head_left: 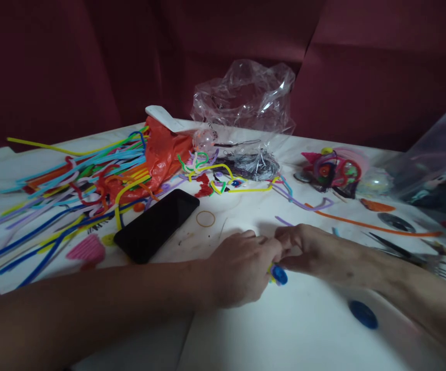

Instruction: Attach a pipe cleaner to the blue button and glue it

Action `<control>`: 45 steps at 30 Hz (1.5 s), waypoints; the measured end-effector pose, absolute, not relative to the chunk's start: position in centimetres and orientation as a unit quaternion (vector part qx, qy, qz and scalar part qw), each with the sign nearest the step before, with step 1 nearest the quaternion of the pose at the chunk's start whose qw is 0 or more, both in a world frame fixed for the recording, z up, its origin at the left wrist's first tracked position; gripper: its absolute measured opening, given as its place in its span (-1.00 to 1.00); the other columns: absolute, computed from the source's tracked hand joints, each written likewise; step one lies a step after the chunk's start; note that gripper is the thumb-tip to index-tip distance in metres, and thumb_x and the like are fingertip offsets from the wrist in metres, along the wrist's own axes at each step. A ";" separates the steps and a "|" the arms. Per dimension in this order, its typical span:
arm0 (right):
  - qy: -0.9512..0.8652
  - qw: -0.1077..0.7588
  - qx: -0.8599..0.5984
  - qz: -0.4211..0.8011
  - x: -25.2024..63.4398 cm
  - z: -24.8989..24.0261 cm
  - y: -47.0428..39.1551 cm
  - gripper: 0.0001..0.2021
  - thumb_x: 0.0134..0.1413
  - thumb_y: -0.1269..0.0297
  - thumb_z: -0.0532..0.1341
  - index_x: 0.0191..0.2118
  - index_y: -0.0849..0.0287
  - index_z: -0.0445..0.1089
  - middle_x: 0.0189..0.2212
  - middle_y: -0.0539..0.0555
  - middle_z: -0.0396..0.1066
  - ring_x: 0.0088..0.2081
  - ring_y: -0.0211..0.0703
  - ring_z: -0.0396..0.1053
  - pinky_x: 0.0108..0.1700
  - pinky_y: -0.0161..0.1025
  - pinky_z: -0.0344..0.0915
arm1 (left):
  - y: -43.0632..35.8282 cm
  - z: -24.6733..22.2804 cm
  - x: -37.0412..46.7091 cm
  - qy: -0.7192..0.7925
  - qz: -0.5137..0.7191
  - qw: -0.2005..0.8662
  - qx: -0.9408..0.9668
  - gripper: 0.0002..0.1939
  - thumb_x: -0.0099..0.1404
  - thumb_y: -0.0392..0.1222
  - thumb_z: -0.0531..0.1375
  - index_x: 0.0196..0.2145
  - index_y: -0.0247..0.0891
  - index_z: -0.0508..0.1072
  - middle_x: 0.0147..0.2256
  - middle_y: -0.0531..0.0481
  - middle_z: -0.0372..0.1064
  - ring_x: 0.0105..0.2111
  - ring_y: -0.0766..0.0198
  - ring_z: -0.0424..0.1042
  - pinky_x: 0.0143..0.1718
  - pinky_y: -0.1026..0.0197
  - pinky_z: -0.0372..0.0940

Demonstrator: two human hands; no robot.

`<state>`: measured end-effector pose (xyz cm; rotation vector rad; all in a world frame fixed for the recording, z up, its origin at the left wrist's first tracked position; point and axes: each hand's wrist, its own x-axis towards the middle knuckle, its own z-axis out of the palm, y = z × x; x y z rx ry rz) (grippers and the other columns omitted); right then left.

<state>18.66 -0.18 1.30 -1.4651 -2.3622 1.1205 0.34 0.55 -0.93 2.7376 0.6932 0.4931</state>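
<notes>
One blue-tipped piece (279,275) is in the left hand (242,269); beyond it lie one black phone (157,224) and one rubber band (205,219). One blue disc (364,314) lies nearer than the right hand (311,252).

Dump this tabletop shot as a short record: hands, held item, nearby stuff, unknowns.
left hand: Left hand, closed around held item
right hand: Right hand, fingers meeting left hand
held item: blue and yellow piece, mostly hidden
left side: black phone, colored pipe cleaners, red bag
back: clear plastic bag
right side: blue disc, near right forearm
unknown: right hand's grip
</notes>
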 end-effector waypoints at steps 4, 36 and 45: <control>-0.795 0.085 -0.482 0.357 18.7 1.7 -1.4 -0.80 0.05 0.20 0.13 -0.39 0.16 0.45 -0.39 0.02 0.36 -0.33 -0.14 0.31 -0.29 -0.34 0.21 | 0.3 -1.1 0.2 0.248 0.171 0.120 0.946 -0.86 0.12 -0.35 0.10 -0.31 -0.27 0.25 -0.38 0.01 0.34 -0.33 0.22 0.32 -0.30 0.19 0.16; -0.775 0.093 -0.624 0.046 15.6 -0.8 -5.6 -0.83 -0.05 0.43 0.22 -0.27 0.13 0.33 -0.26 0.07 0.22 -0.22 -0.07 0.19 -0.21 -0.14 0.23 | -0.9 0.5 -0.8 0.221 0.164 0.024 0.961 -0.86 0.12 -0.39 0.06 -0.34 -0.26 0.18 -0.39 0.01 0.28 -0.35 0.23 0.25 -0.33 0.19 0.16; -0.769 0.134 -0.622 0.059 15.2 -0.6 -6.1 -0.70 -0.17 0.63 0.16 -0.30 0.12 0.36 -0.33 0.03 0.24 -0.27 -0.11 0.19 -0.27 -0.23 0.19 | -2.3 0.6 -1.0 0.116 0.103 -0.001 0.988 -0.78 0.11 -0.38 0.06 -0.23 -0.35 0.22 -0.40 -0.03 0.34 -0.44 0.25 0.31 -0.42 0.20 0.20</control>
